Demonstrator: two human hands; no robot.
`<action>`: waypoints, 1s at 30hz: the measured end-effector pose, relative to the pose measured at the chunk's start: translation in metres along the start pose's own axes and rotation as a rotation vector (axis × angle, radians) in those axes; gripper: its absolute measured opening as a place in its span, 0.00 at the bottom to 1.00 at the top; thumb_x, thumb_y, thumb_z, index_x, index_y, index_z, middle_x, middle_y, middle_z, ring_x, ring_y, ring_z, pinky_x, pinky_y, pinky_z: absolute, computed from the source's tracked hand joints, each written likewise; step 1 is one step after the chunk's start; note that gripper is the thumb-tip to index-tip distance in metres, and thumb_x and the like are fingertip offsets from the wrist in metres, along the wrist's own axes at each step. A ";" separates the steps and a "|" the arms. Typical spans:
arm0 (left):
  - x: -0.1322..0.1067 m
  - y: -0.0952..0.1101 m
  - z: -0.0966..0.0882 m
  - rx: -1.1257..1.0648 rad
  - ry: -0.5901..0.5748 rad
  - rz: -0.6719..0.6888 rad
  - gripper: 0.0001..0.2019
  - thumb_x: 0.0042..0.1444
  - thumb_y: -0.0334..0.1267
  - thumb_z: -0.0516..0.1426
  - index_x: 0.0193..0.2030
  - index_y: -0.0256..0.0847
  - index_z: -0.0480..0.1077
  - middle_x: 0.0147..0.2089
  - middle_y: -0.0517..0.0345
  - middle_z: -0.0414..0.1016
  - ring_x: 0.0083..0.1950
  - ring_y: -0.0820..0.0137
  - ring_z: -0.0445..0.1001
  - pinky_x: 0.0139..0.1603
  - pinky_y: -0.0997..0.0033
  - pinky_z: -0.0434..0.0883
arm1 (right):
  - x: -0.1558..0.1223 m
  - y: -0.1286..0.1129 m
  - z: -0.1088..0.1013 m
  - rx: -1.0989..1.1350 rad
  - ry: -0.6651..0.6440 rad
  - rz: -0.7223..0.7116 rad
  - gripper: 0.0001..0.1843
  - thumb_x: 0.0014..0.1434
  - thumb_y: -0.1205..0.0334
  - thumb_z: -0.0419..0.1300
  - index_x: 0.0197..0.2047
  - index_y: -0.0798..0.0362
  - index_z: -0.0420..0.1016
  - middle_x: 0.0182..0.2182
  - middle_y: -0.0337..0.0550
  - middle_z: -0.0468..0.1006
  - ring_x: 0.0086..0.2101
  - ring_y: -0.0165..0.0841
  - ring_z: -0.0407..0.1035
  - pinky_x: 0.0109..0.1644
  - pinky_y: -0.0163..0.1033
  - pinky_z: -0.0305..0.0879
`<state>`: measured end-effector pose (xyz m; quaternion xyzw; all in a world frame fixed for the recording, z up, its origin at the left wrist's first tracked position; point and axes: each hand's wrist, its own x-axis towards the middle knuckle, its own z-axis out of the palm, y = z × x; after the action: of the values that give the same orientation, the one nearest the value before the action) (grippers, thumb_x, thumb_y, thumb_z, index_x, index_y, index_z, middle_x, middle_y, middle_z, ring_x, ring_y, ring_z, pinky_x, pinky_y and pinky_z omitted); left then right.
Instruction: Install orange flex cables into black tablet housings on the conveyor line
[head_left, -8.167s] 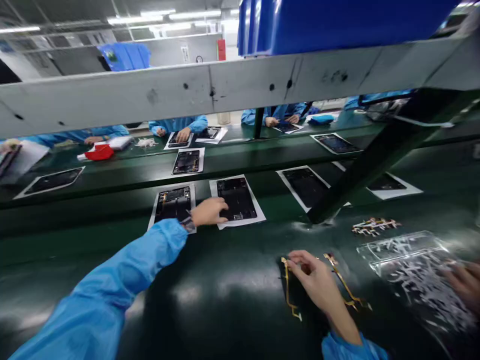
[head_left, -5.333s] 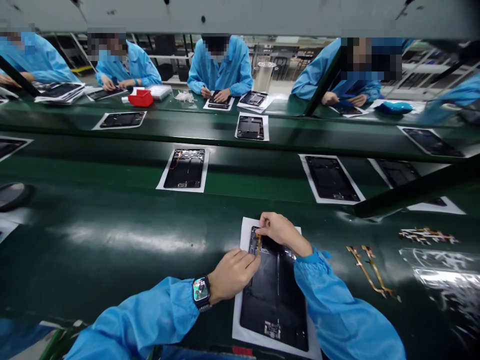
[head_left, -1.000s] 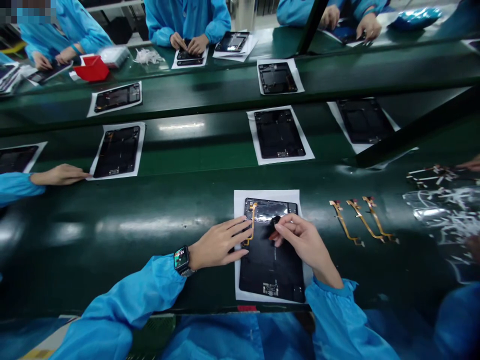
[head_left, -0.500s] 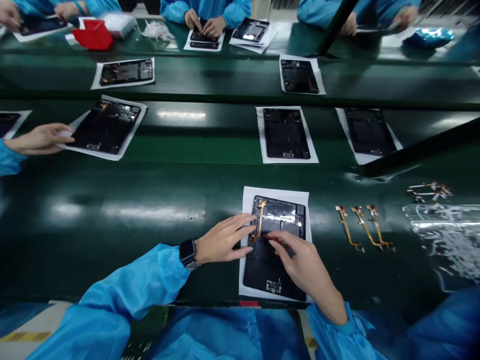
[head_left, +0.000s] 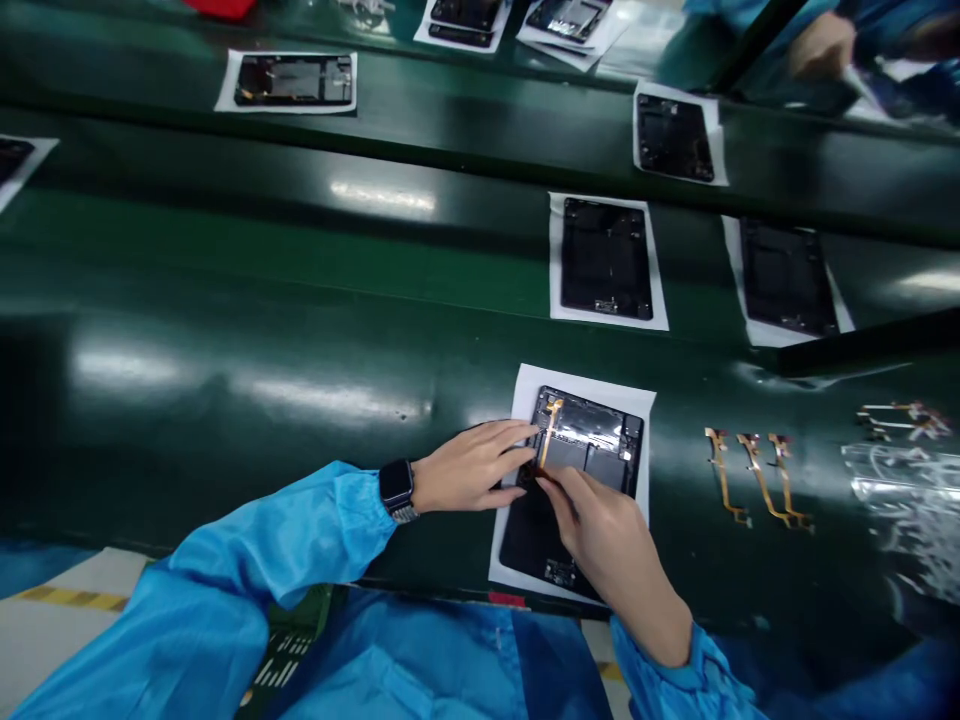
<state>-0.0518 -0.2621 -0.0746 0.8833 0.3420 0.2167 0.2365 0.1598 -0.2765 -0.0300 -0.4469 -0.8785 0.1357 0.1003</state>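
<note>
Here the open tablet (head_left: pixel 600 440) lies face down on a white sheet (head_left: pixel 525 385) at the near edge of the green bench (head_left: pixel 225 330), its dark inside showing. Down its left side runs an orange flex cable (head_left: pixel 551 425). The left hand (head_left: pixel 472 465), a smartwatch (head_left: pixel 396 485) on its wrist, lies flat and released, grasping nothing; its spread fingers (head_left: pixel 521 432) rest on the tablet's left edge, just beside the cable. The right hand (head_left: pixel 607 535) comes in over the tablet's near half, its fingertips (head_left: pixel 546 478) down at the lower end of the cable, close to those of the left hand. Whether they pinch the strip or only press on it I cannot tell. To the right of the tablet, well apart from it, three spare flex cables (head_left: pixel 757 480) lie side by side, and farther right a clear plastic bag (head_left: pixel 907 500) holds pale scraps. Beyond the tablet, two more tablets on sheets (head_left: pixel 606 258) (head_left: pixel 784 278) lie on the belt, and others sit farther back.
</note>
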 end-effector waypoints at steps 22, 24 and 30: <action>0.001 -0.002 0.001 -0.056 0.028 -0.023 0.26 0.61 0.43 0.60 0.61 0.34 0.57 0.67 0.37 0.57 0.69 0.55 0.58 0.69 0.55 0.61 | -0.008 -0.006 0.003 0.287 0.176 0.163 0.06 0.65 0.64 0.60 0.45 0.55 0.75 0.37 0.42 0.81 0.33 0.31 0.77 0.37 0.31 0.71; 0.001 -0.002 0.001 -0.069 0.034 -0.027 0.27 0.61 0.43 0.60 0.61 0.35 0.57 0.67 0.37 0.58 0.69 0.55 0.58 0.69 0.54 0.61 | -0.008 -0.007 0.004 0.272 0.167 0.146 0.06 0.65 0.64 0.59 0.45 0.55 0.75 0.36 0.42 0.81 0.33 0.31 0.77 0.37 0.31 0.71; 0.001 -0.003 0.002 -0.089 0.025 -0.020 0.26 0.61 0.43 0.59 0.61 0.35 0.56 0.67 0.38 0.57 0.69 0.55 0.58 0.69 0.54 0.61 | 0.000 -0.016 0.008 0.155 0.152 0.120 0.07 0.67 0.64 0.56 0.43 0.56 0.74 0.33 0.45 0.80 0.31 0.33 0.76 0.33 0.33 0.69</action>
<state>-0.0513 -0.2599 -0.0775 0.8657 0.3436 0.2404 0.2735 0.1454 -0.2867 -0.0321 -0.4987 -0.8269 0.1746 0.1924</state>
